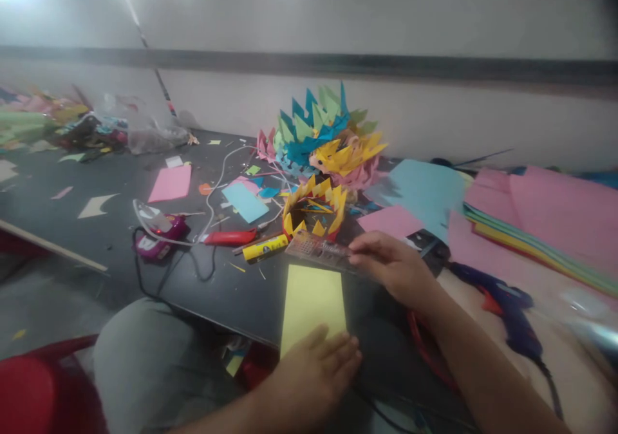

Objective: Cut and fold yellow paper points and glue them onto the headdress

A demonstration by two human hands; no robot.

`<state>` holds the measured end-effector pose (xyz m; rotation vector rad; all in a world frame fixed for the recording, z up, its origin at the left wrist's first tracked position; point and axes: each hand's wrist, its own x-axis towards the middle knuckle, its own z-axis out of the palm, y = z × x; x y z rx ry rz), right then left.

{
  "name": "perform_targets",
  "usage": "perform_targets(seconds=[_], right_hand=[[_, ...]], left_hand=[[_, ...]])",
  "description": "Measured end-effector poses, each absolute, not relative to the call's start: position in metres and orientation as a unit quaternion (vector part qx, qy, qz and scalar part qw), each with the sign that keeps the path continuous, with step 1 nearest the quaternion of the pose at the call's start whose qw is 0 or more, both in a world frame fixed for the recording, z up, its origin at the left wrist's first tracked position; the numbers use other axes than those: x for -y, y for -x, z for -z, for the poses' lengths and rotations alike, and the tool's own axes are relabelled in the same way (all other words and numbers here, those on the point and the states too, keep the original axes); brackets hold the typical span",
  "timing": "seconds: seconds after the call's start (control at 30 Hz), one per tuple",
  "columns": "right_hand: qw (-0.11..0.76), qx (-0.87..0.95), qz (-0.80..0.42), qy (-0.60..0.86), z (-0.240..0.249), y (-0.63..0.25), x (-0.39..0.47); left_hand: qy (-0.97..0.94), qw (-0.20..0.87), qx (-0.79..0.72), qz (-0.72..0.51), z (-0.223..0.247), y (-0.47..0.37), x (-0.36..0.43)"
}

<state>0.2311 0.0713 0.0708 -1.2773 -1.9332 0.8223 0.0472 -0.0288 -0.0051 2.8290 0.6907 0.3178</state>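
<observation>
A yellow sheet of paper (313, 299) lies at the table's front edge. My left hand (318, 363) rests flat on its near end, fingers stretched out. Beyond the sheet, my right hand (393, 266) pinches the right end of a clear flat ruler (316, 248) with printed markings. The ruler sits just past the sheet's far edge. Directly behind it stands a yellow paper crown (313, 208) with pointed tips and a red base. Touching or close to the ruler's left end is a yellow glue stick (264, 248).
A red cutter-like tool (229, 236) and a purple power adapter (161, 235) with cords lie left. Folded-paper pieces (318, 131) are heaped behind. A blue glue gun (506, 305) and coloured paper stacks (555, 221) are at right. Scraps litter the dark table (116, 183).
</observation>
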Motion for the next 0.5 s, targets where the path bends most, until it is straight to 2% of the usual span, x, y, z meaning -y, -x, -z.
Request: perform_targets(seconds=[0.13, 0.27, 0.37, 0.5], right_hand=[[0.23, 0.824, -0.238, 0.461, -0.075, -0.222, -0.047], [0.134, 0.83, -0.253, 0.478, -0.048, -0.218, -0.027], [0.124, 0.826, -0.239, 0.495, -0.023, -0.22, -0.018], [0.151, 0.841, -0.156, 0.496, -0.003, -0.225, -0.015]], left_hand=[[-0.965, 0.086, -0.227, -0.095, 0.003, -0.046, 0.03], [-0.965, 0.078, -0.227, -0.103, 0.002, -0.043, 0.034], [-0.962, 0.084, -0.235, -0.112, 0.003, -0.042, 0.036], [-0.952, 0.093, -0.251, -0.151, 0.005, -0.044, 0.038]])
